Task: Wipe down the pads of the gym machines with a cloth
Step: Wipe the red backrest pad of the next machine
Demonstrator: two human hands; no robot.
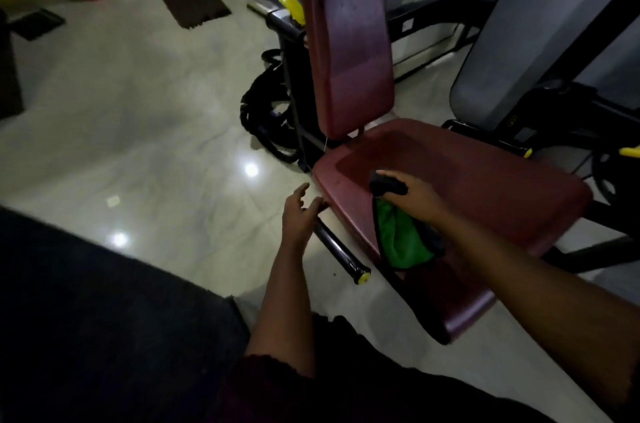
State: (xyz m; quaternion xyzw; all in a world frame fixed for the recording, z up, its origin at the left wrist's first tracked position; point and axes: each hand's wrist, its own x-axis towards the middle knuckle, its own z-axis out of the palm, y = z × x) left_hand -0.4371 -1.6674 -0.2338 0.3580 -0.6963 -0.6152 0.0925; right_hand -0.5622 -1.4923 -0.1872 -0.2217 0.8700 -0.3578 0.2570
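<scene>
cloth (401, 242) hangs under the right hand (419, 195) gripping it above the seat pad (485, 180); left hand (299, 214) open.

A single wide-angle view looks from the person's head, forward and down. The left hand (299, 211) and right hand (415, 190) reach in from the bottom edge. The camera faces the maroon seat pad (485, 187) at close range, with the upright back pad (346, 41) beyond. Tiled floor (121, 93) fills the left side.

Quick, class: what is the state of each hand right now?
Left hand: open, fingers relaxed, holding nothing.
Right hand: closed round a black object, green cloth hanging beneath it.
</scene>
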